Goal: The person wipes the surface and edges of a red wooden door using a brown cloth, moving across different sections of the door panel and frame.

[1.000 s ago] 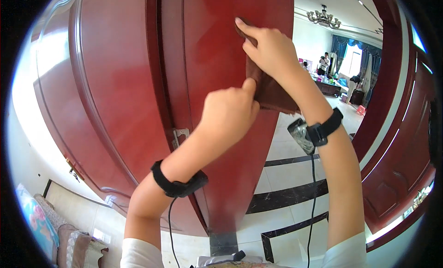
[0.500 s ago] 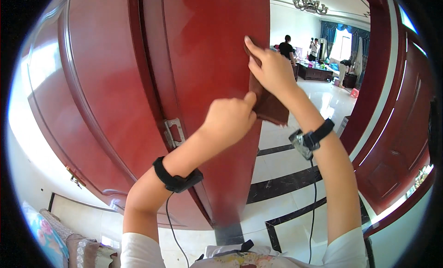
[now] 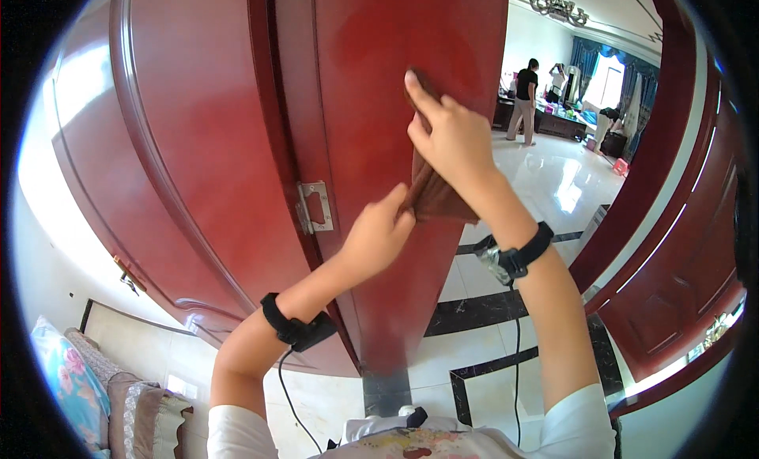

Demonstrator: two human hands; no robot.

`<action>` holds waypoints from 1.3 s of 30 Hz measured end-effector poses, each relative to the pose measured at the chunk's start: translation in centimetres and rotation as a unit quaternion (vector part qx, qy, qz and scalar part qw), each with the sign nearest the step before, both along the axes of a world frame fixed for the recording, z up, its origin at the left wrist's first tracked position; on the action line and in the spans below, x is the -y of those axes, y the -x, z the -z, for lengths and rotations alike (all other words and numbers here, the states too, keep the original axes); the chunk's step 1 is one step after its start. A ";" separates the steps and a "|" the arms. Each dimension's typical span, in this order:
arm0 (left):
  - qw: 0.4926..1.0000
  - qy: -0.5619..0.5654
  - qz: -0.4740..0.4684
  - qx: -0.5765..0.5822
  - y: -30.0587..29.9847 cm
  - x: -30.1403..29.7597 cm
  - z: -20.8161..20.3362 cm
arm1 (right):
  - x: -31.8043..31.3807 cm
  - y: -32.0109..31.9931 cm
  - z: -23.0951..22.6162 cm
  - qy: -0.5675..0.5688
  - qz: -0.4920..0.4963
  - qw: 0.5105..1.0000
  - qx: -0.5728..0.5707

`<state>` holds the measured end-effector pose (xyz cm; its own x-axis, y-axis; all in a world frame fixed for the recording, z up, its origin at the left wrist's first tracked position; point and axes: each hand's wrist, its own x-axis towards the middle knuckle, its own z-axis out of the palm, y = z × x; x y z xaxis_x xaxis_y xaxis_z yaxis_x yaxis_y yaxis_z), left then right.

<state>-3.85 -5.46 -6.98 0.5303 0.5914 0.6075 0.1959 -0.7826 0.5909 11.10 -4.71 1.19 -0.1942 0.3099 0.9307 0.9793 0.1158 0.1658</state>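
A brown cloth (image 3: 444, 200) lies against the wide red wooden door jamb (image 3: 371, 119). My right hand (image 3: 458, 139) presses it to the glossy surface, index finger stretched upward over its upper end, the other fingers curled around it. Lower and to the left, my left hand (image 3: 378, 231) pinches the cloth's lower left corner between thumb and fingers. The cloth's lower edge hangs loose below my right hand. A metal hinge (image 3: 316, 207) sits left of my left hand, joining the jamb to the open red door (image 3: 190, 143).
Black straps with small devices and cables circle both my wrists. Beyond the doorway, a person in a black top (image 3: 525, 99) stands near a low dark cabinet (image 3: 560, 125). Another red door (image 3: 672, 277) is at right. Floral bedding (image 3: 71, 380) lies at lower left.
My right hand has slid left across the jamb with the cloth. My left hand has moved down and left, still at the cloth's corner. The view has shifted, and the person beyond has turned.
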 end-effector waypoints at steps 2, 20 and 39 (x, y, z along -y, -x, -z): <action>0.999 0.027 0.012 -0.040 0.1 0.4 0.5 | 0.2 -0.3 0.9 0.039 0.013 0.999 -0.002; 0.994 0.097 -0.032 -0.026 1.6 0.0 2.2 | -1.0 1.2 3.3 -0.011 -0.033 0.998 -0.050; 0.987 0.121 -0.051 0.095 0.3 -0.6 2.7 | -0.4 1.6 4.5 -0.015 -0.010 0.998 -0.053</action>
